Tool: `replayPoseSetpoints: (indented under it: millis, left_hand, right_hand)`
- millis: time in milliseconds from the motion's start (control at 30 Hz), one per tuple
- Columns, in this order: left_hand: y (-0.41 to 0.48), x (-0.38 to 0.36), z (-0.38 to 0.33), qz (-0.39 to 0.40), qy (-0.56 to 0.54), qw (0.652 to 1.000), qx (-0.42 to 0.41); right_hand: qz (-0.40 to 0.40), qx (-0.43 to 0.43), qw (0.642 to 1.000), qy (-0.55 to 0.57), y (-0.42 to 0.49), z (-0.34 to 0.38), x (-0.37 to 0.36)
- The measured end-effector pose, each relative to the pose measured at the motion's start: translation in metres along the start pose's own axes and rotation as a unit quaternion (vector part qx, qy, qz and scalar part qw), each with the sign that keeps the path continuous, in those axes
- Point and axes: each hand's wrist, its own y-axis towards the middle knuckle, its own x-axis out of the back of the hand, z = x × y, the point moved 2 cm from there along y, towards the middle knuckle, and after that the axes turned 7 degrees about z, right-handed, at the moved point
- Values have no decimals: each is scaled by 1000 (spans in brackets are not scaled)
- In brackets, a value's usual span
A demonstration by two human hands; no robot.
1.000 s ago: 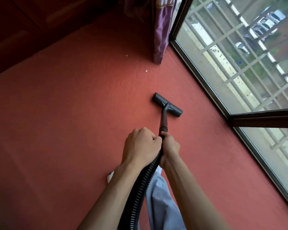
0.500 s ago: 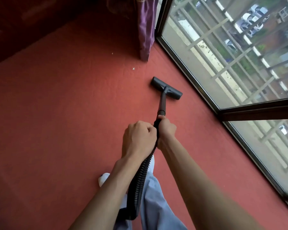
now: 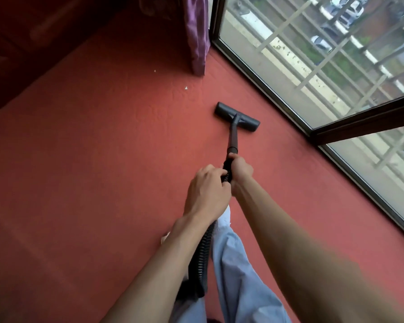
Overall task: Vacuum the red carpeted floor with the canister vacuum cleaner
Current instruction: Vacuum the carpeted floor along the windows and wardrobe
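Head view shows the floor nozzle (image 3: 237,117) flat on the red carpet (image 3: 91,159), near the window frame (image 3: 261,78) and well short of the purple curtain (image 3: 196,36); over the last second the nozzle has travelled along the carpet toward the curtain, and the arms have stretched out further behind it; I judge this the forward push of one stroke along the window edge, so the strip behind the nozzle is likely covered and the corner by the curtain is not.

Left hand (image 3: 207,194) is clenched round the ribbed hose (image 3: 202,252) at its top end; right hand (image 3: 240,169) is wrapped round the wand (image 3: 233,138) just ahead of it, the two hands touching.

Counted: one nozzle, one wand, one hose, two hands; two pale specks of debris lie on the carpet left of the curtain, one (image 3: 186,88) nearer the nozzle and one (image 3: 155,71) further off, both not yet reached; one curtain; the canister itself is out of view.
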Motion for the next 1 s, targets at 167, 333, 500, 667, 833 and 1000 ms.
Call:
replayPoseSetpoints:
  millis: [167,333,500,667,833,1000]
  left_hand:
    - [-13,26,-4,-38,-14,999,-11]
    - [-57,26,-10,64,60,995,-39]
    - [-82,2,6,139,104,984,-34]
    - [-84,-34,13,158,182,969,-60]
    - [-71,-68,-4,135,210,964,-91]
    - [-59,-96,-40,133,226,961,-90]
  right_hand:
    - [-16,-8,999,34,-33,-3,10]
    - [-61,-56,991,105,-87,-51,51]
    - [-81,-94,978,165,-116,-92,83]
    - [-79,-99,967,221,-113,-117,107]
    - [-76,-100,966,228,-88,-95,132]
    - [-82,-75,967,229,-53,-69,156]
